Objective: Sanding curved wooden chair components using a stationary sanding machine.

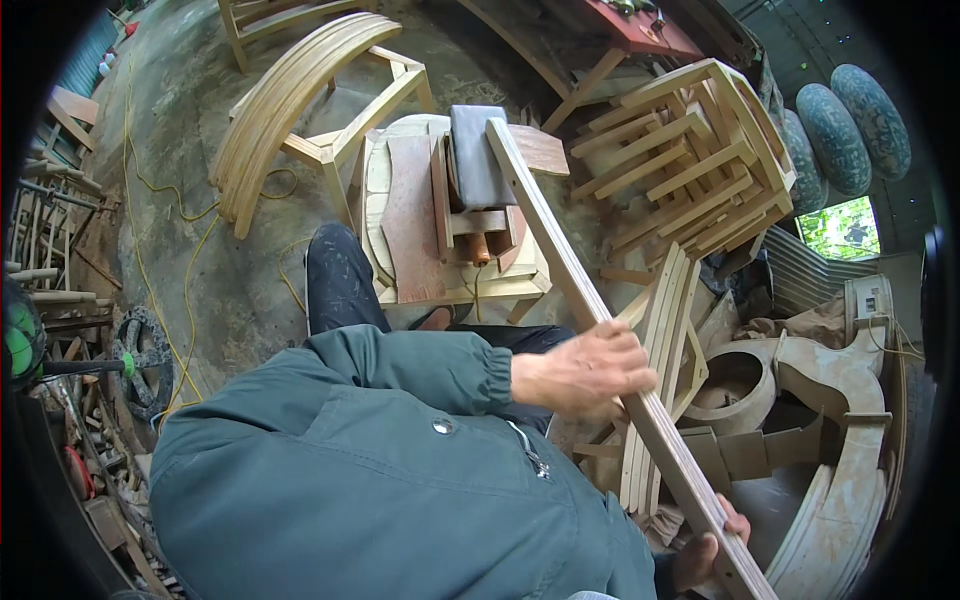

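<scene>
Right, I see the left hand [585, 372] gripping the long wooden slat [600, 320] mid-length, right hand [712, 548] closed on its near end; far end rests on the worktop [470, 290]. I'd keep both grips firm.

Around you lies a stained concrete floor [180, 110] crossed by a yellow cable [190, 300]. Curved wooden rails [290, 90] rest on a frame at its far side, stacked chair frames [690, 150] stand to your right, and daylight shows green through a small window [840, 228].
</scene>
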`<state>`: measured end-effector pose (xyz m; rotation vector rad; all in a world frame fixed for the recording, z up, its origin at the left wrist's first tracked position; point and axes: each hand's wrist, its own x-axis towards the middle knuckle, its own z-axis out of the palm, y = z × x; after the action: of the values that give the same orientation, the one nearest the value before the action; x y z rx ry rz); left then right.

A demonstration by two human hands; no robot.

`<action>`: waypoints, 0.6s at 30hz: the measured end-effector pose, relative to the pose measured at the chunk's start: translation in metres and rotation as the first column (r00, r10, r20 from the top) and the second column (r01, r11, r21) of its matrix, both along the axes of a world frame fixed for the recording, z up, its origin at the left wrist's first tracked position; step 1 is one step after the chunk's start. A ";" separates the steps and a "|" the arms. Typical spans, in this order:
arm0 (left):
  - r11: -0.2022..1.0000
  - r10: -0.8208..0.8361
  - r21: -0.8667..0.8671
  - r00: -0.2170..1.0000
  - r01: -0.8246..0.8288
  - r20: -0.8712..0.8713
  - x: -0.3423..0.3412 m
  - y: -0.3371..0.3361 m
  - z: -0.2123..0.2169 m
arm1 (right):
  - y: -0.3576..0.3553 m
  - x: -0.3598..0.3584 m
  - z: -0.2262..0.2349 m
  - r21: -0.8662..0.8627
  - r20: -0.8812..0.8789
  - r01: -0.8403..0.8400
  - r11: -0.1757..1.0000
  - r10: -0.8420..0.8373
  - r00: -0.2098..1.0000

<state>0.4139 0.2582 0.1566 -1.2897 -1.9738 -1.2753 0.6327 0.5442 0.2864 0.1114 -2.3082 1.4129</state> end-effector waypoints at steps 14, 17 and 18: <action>0.815 0.567 -0.313 0.785 -0.488 0.250 -0.084 -0.115 -0.081 | -0.198 -0.296 -0.212 0.112 -0.310 -0.493 0.863 0.502 0.807; 0.772 0.629 -0.312 0.735 -0.554 0.253 -0.090 -0.130 -0.102 | -0.243 -0.319 -0.207 0.219 -0.317 -0.440 0.871 0.490 0.812; 0.800 0.598 -0.273 0.741 -0.534 0.306 -0.091 -0.136 -0.104 | -0.245 -0.320 -0.206 0.208 -0.314 -0.450 0.869 0.495 0.810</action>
<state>0.3232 0.1220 0.0530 -0.4163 -2.5245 -1.1053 0.3126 0.2993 0.0802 0.9679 -2.1303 1.3179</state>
